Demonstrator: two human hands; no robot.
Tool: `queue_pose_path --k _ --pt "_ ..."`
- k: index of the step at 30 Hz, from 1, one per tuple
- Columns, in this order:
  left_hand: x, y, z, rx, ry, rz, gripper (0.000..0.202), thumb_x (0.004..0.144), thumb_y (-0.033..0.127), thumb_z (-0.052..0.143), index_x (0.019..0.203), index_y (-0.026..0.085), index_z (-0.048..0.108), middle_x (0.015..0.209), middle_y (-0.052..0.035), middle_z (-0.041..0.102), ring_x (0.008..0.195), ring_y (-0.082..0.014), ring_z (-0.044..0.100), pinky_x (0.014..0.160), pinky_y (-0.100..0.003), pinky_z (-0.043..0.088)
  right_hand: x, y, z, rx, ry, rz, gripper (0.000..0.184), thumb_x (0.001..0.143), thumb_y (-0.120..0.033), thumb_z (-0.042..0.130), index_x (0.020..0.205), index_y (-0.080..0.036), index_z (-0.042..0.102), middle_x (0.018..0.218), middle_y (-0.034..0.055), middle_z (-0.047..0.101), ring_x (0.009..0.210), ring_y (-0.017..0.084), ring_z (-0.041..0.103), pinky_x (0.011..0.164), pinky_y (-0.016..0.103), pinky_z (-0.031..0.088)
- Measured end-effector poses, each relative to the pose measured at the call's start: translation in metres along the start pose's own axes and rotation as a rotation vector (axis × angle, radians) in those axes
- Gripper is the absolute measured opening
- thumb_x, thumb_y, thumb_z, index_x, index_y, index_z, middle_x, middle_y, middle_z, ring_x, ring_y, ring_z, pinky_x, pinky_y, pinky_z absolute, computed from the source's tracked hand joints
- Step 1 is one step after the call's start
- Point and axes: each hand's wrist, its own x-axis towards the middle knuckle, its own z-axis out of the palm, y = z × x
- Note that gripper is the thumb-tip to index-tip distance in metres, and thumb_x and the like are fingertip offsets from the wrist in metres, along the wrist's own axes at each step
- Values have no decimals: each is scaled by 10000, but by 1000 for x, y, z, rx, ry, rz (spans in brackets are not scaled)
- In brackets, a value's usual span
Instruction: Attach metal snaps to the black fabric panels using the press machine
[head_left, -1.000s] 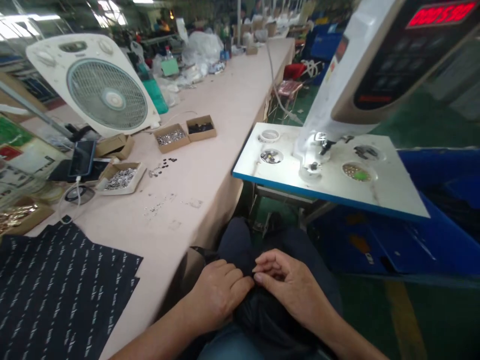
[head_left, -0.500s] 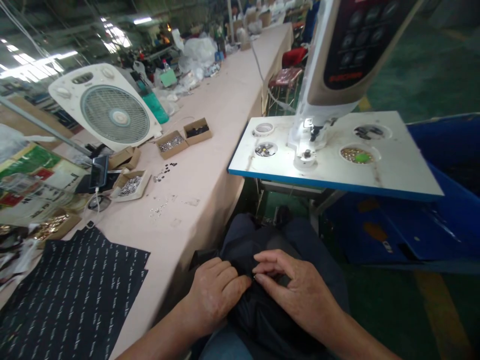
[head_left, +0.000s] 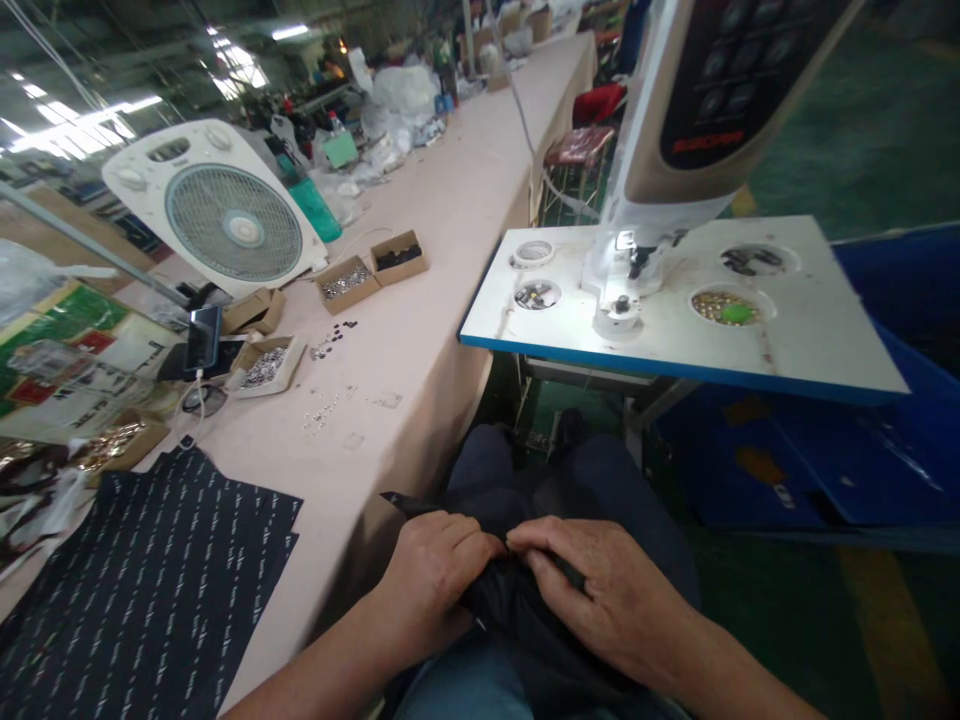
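Black fabric (head_left: 525,620) lies across my lap, bunched between my two hands. My left hand (head_left: 439,565) is closed on it, thumb and fingers pinching a fold. Close beside it, almost touching, my right hand (head_left: 600,580) grips the same fabric with bent fingers. Any small part between the fingertips is hidden. Ahead of my knees stands a snap-fastening machine (head_left: 675,150) with a lit work point above its white table (head_left: 562,340). Round wells in that table hold small metal parts (head_left: 724,307).
On the long table (head_left: 420,330) at left are a box fan (head_left: 240,225), small boxes of metal pieces (head_left: 349,283), a phone (head_left: 202,338) and a printed black fabric piece (head_left: 150,580). Blue bins (head_left: 787,450) stand at right. A stool (head_left: 581,145) is farther back.
My right hand has closed in, its raised fingers now folded down onto the fabric. The fabric is bunched up more between both hands. The view has shifted slightly.
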Motion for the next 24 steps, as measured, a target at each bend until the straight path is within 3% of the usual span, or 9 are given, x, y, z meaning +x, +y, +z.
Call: queue_pose_path --k 4,7,9,10,12,15,19,24 --pt "6 2 -5 -187 -87 -154 214 689 84 568 869 187 622 750 6 640 699 -149 607 610 -269 361 -2 -6 -15 42 -89 38 374 957 -419 529 1297 -276 588 1166 36 722 1049 237 668 917 367 475" --pt "12 3 -10 -309 -159 -268 172 709 87 607 841 194 635 752 26 652 704 -122 623 621 -234 369 -1 -8 -19 51 -175 131 805 708 -673 747 1379 -281 537 1244 68 685 1106 305 638 951 409 473" --pt "16 3 -12 -315 -201 -310 216 686 85 611 862 201 656 782 25 679 739 -133 650 642 -229 376 0 -9 -15 29 -202 179 1010 543 -672 850 1412 -289 504 1271 70 666 1124 320 624 972 415 469" --pt "17 3 -12 -298 -221 -331 232 678 90 610 871 206 666 799 21 694 762 -146 664 650 -233 377 1 -9 -12 18 -199 192 1018 530 -607 884 1418 -299 494 1267 60 667 1121 311 624 975 405 468" --pt "20 2 -11 -245 -244 -383 180 698 129 608 846 207 673 804 11 711 774 -166 676 637 -241 361 3 -9 -2 -2 -169 210 862 629 -396 871 1402 -322 498 1220 29 687 1086 270 639 957 373 471" --pt "24 2 -9 -199 -277 -457 35 747 210 615 748 193 646 720 13 684 670 -145 635 567 -242 292 8 -4 11 -19 -108 247 608 776 -146 668 1346 -316 543 1107 11 721 988 218 669 887 341 484" --pt "27 0 -10 -258 -331 -515 105 756 277 657 713 187 624 646 41 615 579 -103 532 531 -235 239 14 6 19 56 -54 292 507 800 -94 576 1272 -278 595 1037 26 738 969 223 683 870 349 491" --pt "29 -8 -12 -528 -416 -597 251 726 386 751 725 170 623 651 61 558 610 -92 474 520 -212 273 21 11 8 348 -119 322 479 772 -83 585 1223 -247 590 993 4 758 913 188 705 817 295 500"
